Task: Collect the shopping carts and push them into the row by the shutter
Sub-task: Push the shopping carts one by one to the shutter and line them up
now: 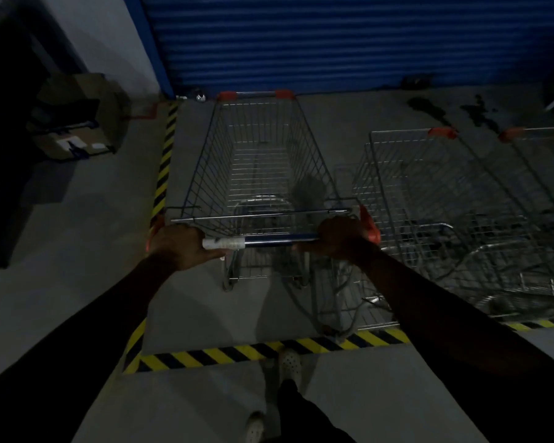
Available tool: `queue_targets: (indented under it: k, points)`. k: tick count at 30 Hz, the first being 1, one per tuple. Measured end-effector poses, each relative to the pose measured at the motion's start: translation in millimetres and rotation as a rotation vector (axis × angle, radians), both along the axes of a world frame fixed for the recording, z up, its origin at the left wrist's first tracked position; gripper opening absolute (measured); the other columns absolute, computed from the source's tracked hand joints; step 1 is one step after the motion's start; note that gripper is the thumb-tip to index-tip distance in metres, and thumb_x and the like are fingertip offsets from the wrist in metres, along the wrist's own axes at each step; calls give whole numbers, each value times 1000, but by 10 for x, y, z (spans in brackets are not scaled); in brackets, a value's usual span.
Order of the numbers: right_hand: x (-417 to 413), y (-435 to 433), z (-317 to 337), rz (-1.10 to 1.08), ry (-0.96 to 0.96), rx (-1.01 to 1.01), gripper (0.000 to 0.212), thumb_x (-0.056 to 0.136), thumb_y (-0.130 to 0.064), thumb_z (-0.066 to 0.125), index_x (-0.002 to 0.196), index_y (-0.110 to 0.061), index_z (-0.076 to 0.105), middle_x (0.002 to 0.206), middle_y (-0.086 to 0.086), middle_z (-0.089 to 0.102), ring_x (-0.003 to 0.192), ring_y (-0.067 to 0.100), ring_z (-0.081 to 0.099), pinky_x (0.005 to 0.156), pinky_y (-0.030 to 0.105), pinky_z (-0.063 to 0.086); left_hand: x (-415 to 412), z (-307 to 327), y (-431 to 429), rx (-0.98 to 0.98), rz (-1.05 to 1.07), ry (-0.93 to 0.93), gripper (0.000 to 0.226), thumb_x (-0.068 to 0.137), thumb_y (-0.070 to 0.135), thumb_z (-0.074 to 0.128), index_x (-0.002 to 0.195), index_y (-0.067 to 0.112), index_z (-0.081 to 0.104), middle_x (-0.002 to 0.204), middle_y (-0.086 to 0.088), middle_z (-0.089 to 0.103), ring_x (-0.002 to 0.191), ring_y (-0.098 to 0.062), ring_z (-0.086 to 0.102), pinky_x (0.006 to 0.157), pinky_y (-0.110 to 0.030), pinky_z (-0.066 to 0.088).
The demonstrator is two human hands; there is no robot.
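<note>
A pale shoe [290, 366] stands on the striped tape [224, 356] at the near edge of the floor [192, 148] bay; beyond it the left hand [179, 246] and right hand [339, 239] each curl round an end of the blue handle [269, 240] of the shopping cart [259, 174]. The cart stands along the bay's left edge, nose near the blue shutter [333, 39], with a second cart [429, 193] just beside it on the right

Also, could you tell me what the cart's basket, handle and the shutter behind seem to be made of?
The basket looks like bare steel wire, a thin silvery grid. The handle is probably a metal tube with a glossy blue coating and a pale wrap at its left end. The shutter is likely painted metal, by its blue ribs.
</note>
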State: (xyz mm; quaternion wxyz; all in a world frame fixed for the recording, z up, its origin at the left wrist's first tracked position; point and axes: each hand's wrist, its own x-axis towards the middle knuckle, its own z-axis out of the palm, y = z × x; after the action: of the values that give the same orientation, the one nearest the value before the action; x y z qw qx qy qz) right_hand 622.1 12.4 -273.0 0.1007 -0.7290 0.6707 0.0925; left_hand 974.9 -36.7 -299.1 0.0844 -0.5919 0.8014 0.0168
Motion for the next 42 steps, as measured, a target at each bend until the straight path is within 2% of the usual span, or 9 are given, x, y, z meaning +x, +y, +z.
queue_targets:
  k: [2, 5, 9, 15, 18, 23, 28, 34, 42]
  points:
    - [-28, 160, -41, 22, 16, -10, 84, 72, -95, 38, 91, -21, 72, 99, 6, 74, 96, 24, 68, 93, 37, 48, -49, 13, 188, -107, -20, 64, 86, 61, 104, 28, 62, 27, 65, 70, 12, 69, 81, -10, 69, 92, -38, 51]
    - [-78, 414, -20, 31, 24, 9, 74, 77, -90, 44, 91, -21, 71, 99, 6, 73, 96, 25, 68, 87, 36, 50, -85, 3, 430, -47, -23, 63, 95, 59, 106, 17, 78, 30, 71, 86, 6, 73, 96, -19, 69, 101, -49, 47]
    - [-113, 734, -49, 17, 22, 18, 67, 76, -88, 45, 75, -23, 56, 91, 6, 72, 90, 22, 68, 77, 29, 47, -146, 51, 740, 15, 2, 70, 94, 44, 111, 3, 51, 31, 52, 63, 17, 57, 92, -13, 68, 112, -54, 37]
    - [-143, 1152, -106, -14, -24, 16, 123, 37, -109, -5, 78, -18, 67, 73, -1, 65, 75, 17, 66, 74, 32, 54, -189, 26, 1085, 96, -32, -13, 102, 52, 110, 6, 88, 42, 73, 79, 20, 67, 101, -6, 63, 118, -54, 24]
    - [-150, 1349, -153, -20, -20, -39, 120, 41, -109, -4, 77, -19, 66, 70, -1, 62, 72, 16, 64, 69, 29, 48, -176, 40, 1263, 98, -59, 42, 86, 58, 107, 17, 75, 39, 69, 75, 15, 70, 89, -6, 66, 102, -40, 44]
    - [-166, 1646, -93, -4, -47, -8, 71, 75, -89, 43, 70, -20, 58, 68, -2, 55, 71, 16, 58, 69, 28, 40, -153, 5, 1536, 65, -57, 68, 90, 58, 105, 26, 73, 29, 71, 77, 13, 70, 82, -8, 68, 85, -29, 53]
    - [-205, 1877, -67, -6, -67, -9, 73, 75, -90, 46, 78, -20, 67, 74, -4, 58, 81, 19, 63, 79, 33, 50, -123, -43, 1797, 26, -92, 92, 88, 55, 109, 17, 46, 26, 48, 45, 18, 46, 50, 1, 50, 63, -26, 53]
    - [-273, 2079, -41, 30, -108, 70, 79, 75, -93, 40, 77, -18, 67, 70, -1, 60, 72, 16, 59, 75, 33, 48, -229, 40, 2137, 66, 31, -53, 92, 54, 110, 17, 57, 29, 60, 64, 19, 60, 81, -4, 63, 111, -44, 34]
    - [-255, 2386, 92, 139, -196, 0, 67, 84, -78, 55, 56, -19, 40, 55, -5, 42, 52, 4, 37, 49, 23, 22, -223, 65, 2426, 80, 45, -102, 102, 48, 111, 3, 61, 31, 64, 70, 22, 63, 85, -3, 61, 115, -45, 27]
